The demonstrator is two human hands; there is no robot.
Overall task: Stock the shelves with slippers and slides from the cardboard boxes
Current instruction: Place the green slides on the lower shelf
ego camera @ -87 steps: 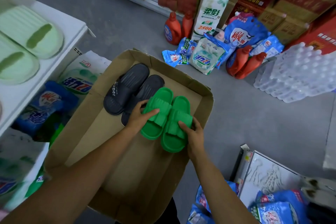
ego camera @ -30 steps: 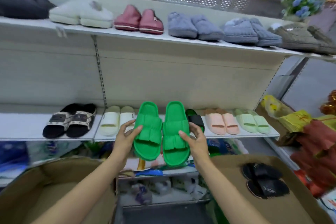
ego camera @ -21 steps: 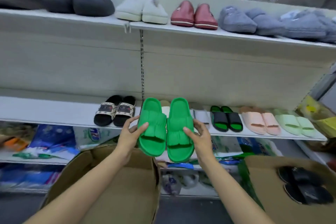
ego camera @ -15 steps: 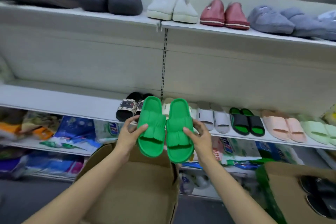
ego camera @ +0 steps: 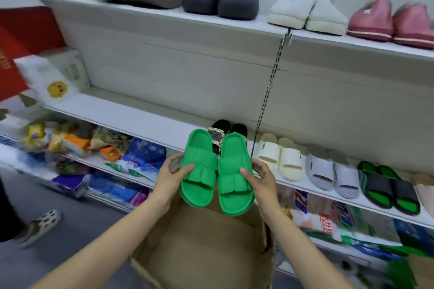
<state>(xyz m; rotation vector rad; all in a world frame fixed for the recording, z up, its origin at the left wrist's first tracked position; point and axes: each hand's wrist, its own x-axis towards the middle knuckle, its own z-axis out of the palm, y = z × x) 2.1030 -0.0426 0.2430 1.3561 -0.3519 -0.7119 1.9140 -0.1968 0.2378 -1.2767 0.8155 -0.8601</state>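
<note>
Two green slides (ego camera: 215,172) sit mid-frame, side by side above an open cardboard box (ego camera: 206,248): left hand (ego camera: 170,177) grasps one, right hand (ego camera: 260,178) the other. I judge shelving comes next, needing the bare middle shelf (ego camera: 131,119) stretch left of five pairs already lined up.

Nothing here reads cleanly to me. The packets (ego camera: 326,216) under the slide shelf carry large blue letters and a red label with white characters, all too blurred to make out. The red box (ego camera: 14,63) bears gold marks I cannot decipher.
</note>
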